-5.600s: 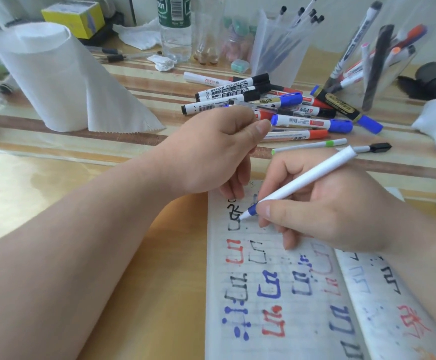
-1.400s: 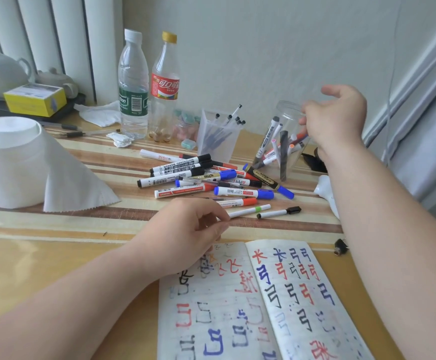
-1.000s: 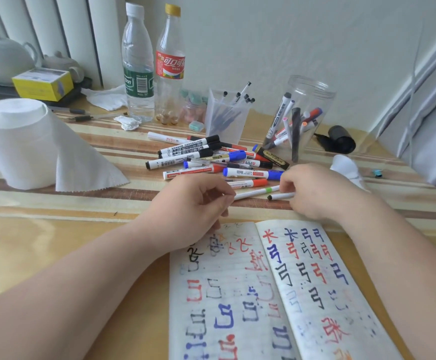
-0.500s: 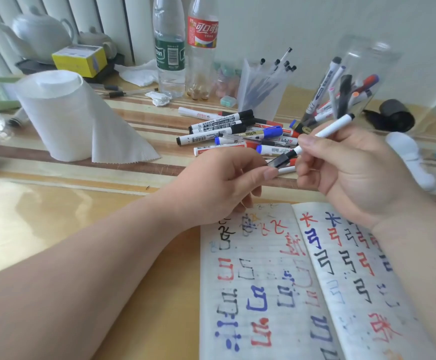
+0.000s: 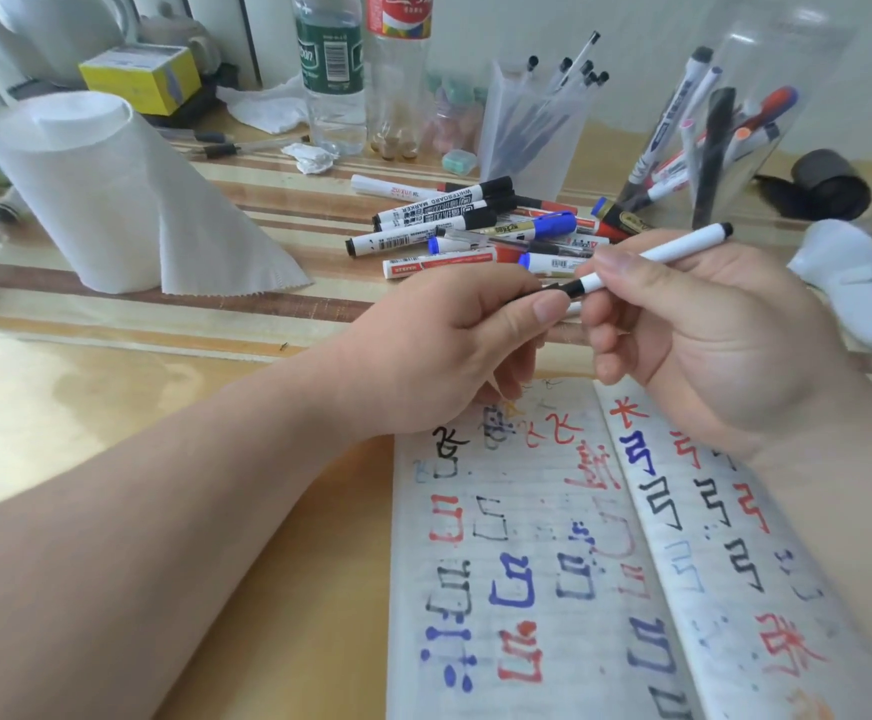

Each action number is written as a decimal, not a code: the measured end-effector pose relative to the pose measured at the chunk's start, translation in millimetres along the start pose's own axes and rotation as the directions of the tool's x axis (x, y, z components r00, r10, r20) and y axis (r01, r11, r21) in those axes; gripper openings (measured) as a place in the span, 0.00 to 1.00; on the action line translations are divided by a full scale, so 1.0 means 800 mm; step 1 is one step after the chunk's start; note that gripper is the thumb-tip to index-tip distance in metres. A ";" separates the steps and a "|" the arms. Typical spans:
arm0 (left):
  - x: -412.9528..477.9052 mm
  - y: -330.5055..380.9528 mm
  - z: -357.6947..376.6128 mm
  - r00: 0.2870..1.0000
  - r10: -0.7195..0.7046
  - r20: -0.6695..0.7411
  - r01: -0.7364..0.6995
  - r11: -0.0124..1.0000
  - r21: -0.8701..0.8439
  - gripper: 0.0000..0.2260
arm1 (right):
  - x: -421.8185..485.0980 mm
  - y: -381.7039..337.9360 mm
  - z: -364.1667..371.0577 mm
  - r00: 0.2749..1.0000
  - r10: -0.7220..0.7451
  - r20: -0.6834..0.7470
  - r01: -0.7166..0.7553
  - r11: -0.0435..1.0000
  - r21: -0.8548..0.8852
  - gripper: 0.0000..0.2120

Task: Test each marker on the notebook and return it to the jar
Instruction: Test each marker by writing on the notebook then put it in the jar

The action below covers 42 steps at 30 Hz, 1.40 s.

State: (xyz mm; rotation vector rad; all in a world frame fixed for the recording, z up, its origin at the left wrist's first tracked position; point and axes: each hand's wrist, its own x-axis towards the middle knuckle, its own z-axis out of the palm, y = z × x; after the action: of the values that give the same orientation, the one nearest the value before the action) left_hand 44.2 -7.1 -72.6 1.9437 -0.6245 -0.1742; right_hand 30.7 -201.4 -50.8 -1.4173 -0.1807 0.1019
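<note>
My right hand (image 5: 704,330) grips a slim white marker (image 5: 678,249) by its barrel, tail up to the right. The marker's black cap (image 5: 553,292) is pinched between thumb and fingers of my left hand (image 5: 454,350). Both hands hover just above the top edge of the open notebook (image 5: 553,563), whose pages carry red, blue and black test marks. A pile of loose markers (image 5: 475,226) lies on the table behind my hands. The clear jar (image 5: 725,111) with several markers in it stands at the back right.
A paper towel roll (image 5: 106,194) stands at the left. Two bottles (image 5: 366,70) and a clear cup of pens (image 5: 532,116) stand at the back. A black jar lid (image 5: 828,184) and a white object (image 5: 849,288) lie at the right.
My right hand reached to the jar, then picked a white black-capped marker off the table and lifted it. My left hand has now closed on its cap.
</note>
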 end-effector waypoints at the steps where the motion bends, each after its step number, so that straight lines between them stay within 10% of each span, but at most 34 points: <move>1: 0.001 0.001 0.001 1.000 -0.010 0.016 0.010 1.000 -0.021 0.16 | 0.000 -0.003 -0.003 1.000 0.007 -0.001 -0.007 1.000 -0.013 0.08; 12: -0.010 -0.005 -0.015 0.989 -0.112 0.099 0.133 0.964 -0.231 0.22 | 0.023 -0.045 -0.081 0.992 -0.109 -0.070 0.118 0.982 0.147 0.21; 18: -0.003 -0.001 -0.009 0.991 -0.134 0.022 0.136 0.974 -0.184 0.18 | -0.030 -0.002 -0.010 0.916 0.034 0.399 0.054 0.977 -0.206 0.05; 42: 0.001 -0.004 -0.010 0.991 -0.137 -0.001 0.136 0.984 -0.115 0.19 | -0.036 0.019 0.030 0.948 0.151 0.281 0.030 0.835 -0.549 0.02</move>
State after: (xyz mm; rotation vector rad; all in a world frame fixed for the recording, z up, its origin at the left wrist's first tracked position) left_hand 48.7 -0.3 -71.7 1.8754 -0.4650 -0.2819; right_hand -1.6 -180.6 -64.2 -1.9823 -0.4573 0.3552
